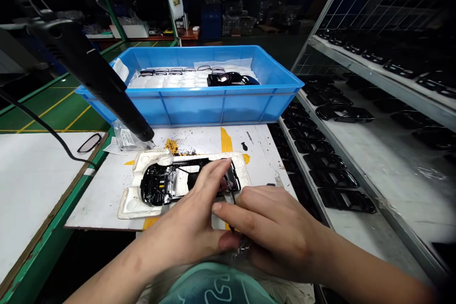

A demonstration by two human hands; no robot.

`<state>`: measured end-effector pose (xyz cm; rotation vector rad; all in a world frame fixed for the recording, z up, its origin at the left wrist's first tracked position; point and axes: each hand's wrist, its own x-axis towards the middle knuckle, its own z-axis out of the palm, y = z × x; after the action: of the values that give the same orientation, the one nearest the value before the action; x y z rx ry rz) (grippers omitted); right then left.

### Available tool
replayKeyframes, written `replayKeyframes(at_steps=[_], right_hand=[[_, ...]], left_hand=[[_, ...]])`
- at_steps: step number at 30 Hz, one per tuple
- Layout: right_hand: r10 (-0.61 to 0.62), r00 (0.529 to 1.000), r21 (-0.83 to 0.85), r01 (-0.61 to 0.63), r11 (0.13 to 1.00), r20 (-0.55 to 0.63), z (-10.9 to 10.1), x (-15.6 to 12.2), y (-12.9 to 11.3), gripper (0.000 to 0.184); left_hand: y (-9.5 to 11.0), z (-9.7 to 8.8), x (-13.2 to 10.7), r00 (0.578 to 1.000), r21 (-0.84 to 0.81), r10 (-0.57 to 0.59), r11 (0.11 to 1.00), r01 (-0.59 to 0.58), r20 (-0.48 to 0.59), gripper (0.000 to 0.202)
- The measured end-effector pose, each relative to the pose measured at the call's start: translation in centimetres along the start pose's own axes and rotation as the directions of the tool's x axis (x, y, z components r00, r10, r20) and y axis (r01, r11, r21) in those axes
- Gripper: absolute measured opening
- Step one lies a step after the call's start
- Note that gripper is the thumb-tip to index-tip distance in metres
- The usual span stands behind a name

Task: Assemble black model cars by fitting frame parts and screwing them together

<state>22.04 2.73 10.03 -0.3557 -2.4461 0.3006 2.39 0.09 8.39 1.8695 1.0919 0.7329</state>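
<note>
Between my two hands is a small clear window piece with a black rim (231, 191), seen nearly edge-on. My left hand (197, 211) grips it from the left, thumb low and fingers at its top. Closed around its near side is my right hand (278, 228), whose fingers hide part of it. Just beyond my hands, a glossy black model car body (156, 185) lies upside down in a white foam cradle (128, 204). My left fingers cover part of the car's right end.
An electric screwdriver (103, 85) hangs at upper left. Behind the board stands a blue bin (185, 107) with rimmed windows and a black car body (231, 79). Black specks (181, 152) and a plastic bag (126, 137) lie near the cradle. Shelves (356, 152) of car bodies stand right.
</note>
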Motion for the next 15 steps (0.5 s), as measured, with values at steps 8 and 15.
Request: replayKeyframes(at_steps=[8,15], right_hand=[[0.036,0.993,0.057,-0.042,0.997,0.111,0.3,-0.3,-0.1,0.02],[0.156,0.98,0.122,-0.141,0.982,-0.126,0.6,-0.8,-0.1,0.042]], left_hand=[[-0.5,0.2,-0.2,0.997,-0.159,-0.066,0.985,0.07,0.034,0.102],[0.5,1.0,-0.1,0.984,-0.164,-0.1,0.984,0.075,-0.15,0.08]])
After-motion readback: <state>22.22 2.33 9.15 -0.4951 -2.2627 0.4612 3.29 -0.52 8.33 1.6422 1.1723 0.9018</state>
